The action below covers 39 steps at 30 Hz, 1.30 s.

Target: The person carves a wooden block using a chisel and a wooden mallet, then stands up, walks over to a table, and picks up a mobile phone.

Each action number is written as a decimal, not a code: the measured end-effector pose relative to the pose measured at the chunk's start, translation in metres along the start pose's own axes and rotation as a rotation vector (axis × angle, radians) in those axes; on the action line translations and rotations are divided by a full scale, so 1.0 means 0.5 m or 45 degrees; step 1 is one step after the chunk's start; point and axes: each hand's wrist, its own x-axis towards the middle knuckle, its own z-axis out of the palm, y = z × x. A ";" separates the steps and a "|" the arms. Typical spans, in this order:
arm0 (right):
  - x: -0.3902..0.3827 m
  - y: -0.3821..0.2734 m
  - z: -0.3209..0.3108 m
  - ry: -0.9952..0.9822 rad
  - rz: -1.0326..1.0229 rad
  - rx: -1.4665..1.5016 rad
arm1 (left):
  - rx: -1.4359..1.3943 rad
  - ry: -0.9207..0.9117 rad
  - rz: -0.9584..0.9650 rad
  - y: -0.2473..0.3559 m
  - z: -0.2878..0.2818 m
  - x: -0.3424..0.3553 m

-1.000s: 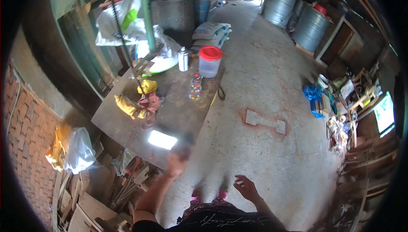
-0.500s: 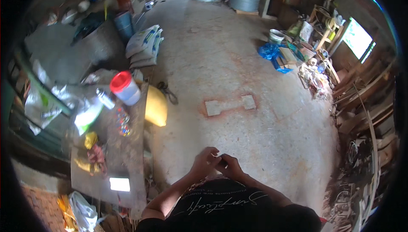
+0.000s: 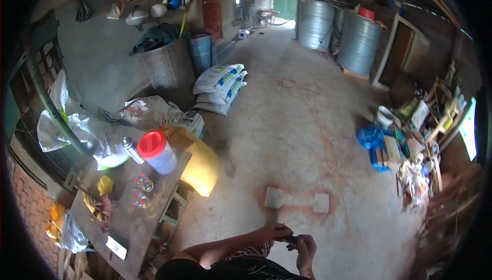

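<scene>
In front of my body, low in the view, my left hand [image 3: 277, 232] and my right hand [image 3: 306, 250] come together. Between them is a small dark oblong object [image 3: 291, 240], too small to name. The fingers of both hands are closed around its ends. To my left stands a wooden table [image 3: 123, 223], apart from both hands. On it are a clear plastic jar with a red lid [image 3: 152, 144], a spray can [image 3: 133, 150], two clusters of colourful small pieces [image 3: 141, 190], a brown-and-yellow bundle [image 3: 102, 200] and a white flat rectangle [image 3: 117, 247].
A yellow sack [image 3: 199, 170] leans by the table's right side. Stacked white bags [image 3: 220, 88] stand beyond it near a large drum [image 3: 171, 70]. Metal tanks [image 3: 359, 42] stand at the back. Wood and clutter [image 3: 415, 177] line the right side; a pale patch [image 3: 297, 199] marks the concrete floor.
My view has tilted up and swung left, so the surroundings sit lower and further right. My hands have shifted right and down in view, and the dark object now shows between them.
</scene>
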 end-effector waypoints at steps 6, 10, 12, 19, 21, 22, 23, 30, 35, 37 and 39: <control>0.400 -0.156 -0.039 -0.091 -0.038 -0.128 | -0.043 0.157 0.152 0.259 -0.123 0.271; 0.642 -0.361 -0.051 -0.243 -0.278 -0.195 | 0.058 0.142 0.384 0.528 -0.179 0.406; 0.734 -0.474 -0.053 -0.284 -0.403 -0.180 | 0.220 0.135 0.610 0.668 -0.188 0.451; 1.078 -0.770 -0.046 -0.295 -1.298 -0.428 | 0.811 0.165 1.626 1.057 -0.238 0.628; 1.191 -0.811 -0.056 -0.237 -1.458 -0.486 | 0.882 0.210 1.703 1.117 -0.266 0.720; 1.248 -0.830 -0.066 -0.234 -1.512 -0.497 | 0.915 0.236 1.734 1.145 -0.283 0.768; 1.305 -0.847 -0.076 -0.235 -1.544 -0.505 | 0.930 0.258 1.753 1.170 -0.301 0.821; 1.718 -0.927 -0.124 -0.318 -1.627 -0.456 | 0.992 0.414 1.746 1.337 -0.451 1.130; 2.021 -0.909 -0.132 -0.386 -1.645 -0.397 | 1.037 0.510 1.720 1.415 -0.621 1.332; 2.147 -0.897 -0.128 -0.407 -1.664 -0.389 | 1.046 0.530 1.733 1.450 -0.704 1.418; 2.278 -0.893 -0.117 -0.420 -1.677 -0.389 | 1.048 0.543 1.746 1.495 -0.791 1.506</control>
